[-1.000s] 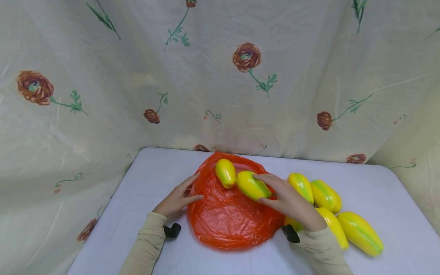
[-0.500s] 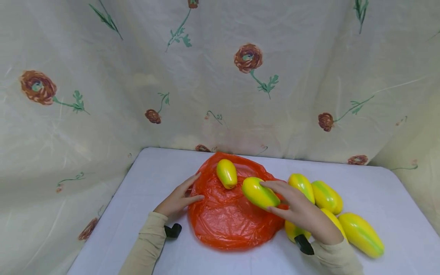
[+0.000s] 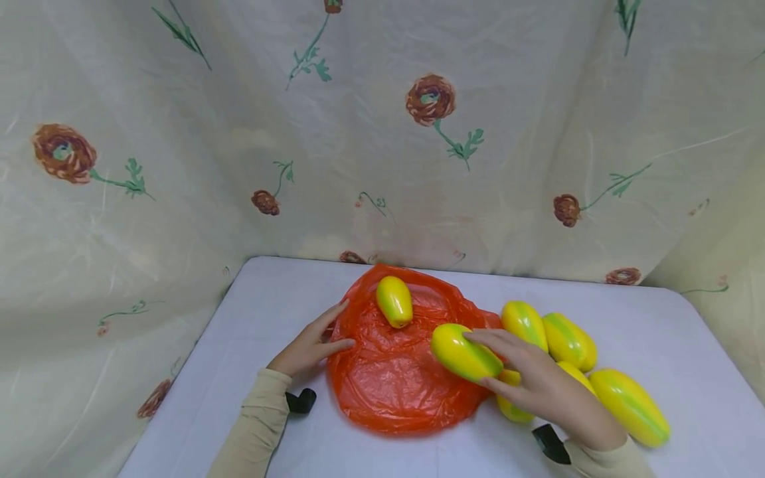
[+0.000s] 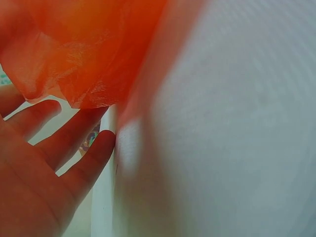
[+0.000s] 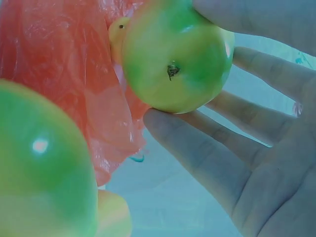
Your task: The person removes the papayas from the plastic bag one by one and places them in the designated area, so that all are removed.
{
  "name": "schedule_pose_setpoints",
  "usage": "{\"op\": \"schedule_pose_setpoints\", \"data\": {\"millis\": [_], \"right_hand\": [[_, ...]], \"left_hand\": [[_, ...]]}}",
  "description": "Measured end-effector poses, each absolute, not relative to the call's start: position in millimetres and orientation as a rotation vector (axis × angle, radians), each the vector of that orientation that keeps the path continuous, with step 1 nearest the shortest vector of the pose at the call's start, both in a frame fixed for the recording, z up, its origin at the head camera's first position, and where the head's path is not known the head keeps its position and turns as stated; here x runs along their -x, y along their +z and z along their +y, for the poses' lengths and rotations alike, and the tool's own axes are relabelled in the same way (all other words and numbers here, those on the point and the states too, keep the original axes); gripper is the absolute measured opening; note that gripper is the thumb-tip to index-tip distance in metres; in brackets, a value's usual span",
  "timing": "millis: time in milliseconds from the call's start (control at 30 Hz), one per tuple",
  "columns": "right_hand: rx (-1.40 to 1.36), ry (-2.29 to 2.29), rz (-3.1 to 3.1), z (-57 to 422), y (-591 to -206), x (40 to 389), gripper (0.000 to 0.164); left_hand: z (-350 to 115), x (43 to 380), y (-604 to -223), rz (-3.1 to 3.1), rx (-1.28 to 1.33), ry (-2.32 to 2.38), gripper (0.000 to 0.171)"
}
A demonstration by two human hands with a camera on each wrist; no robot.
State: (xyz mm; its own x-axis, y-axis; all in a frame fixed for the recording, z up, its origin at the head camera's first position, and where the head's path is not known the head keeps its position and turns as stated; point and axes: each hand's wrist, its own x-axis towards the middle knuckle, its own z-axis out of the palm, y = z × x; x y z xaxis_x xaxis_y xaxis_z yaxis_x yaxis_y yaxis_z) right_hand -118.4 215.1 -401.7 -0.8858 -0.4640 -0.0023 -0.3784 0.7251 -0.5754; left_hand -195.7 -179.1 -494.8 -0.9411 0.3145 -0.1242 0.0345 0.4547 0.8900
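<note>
A crinkled red plastic bag [image 3: 388, 395] lies spread on the white table, with one yellow-green papaya [image 3: 394, 302] at its far side. My right hand [image 3: 546, 385] grips another papaya [image 3: 459, 352] between thumb and fingers, over the bag's right edge. In the right wrist view, this papaya [image 5: 170, 64] shows its round end with a dark stem mark. My left hand [image 3: 311, 342] is at the bag's left edge, thumb and fingers apart. The left wrist view has the fingers [image 4: 91, 160] spread beside the hanging red film [image 4: 94, 59], holding nothing.
Several more papayas lie right of the bag, among them one at the far right [image 3: 630, 406] and one partly under my right hand [image 3: 515, 405]. The white table [image 3: 287, 285] ends before a flowered curtain [image 3: 358, 133].
My right hand has moved right and toward me with the papaya, away from the one at the bag's far side. My left hand has stayed at the bag's left edge.
</note>
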Motion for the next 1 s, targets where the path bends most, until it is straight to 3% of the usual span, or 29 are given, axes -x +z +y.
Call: {"op": "schedule_pose_setpoints", "data": {"millis": [1000], "right_hand": [[0.59,-0.726,2.755,246.1,-400.0,79.7,0.066]], "left_hand": [[-177.8,195.9,-493.7,2.462,-0.302,1.447,0.081]]}}
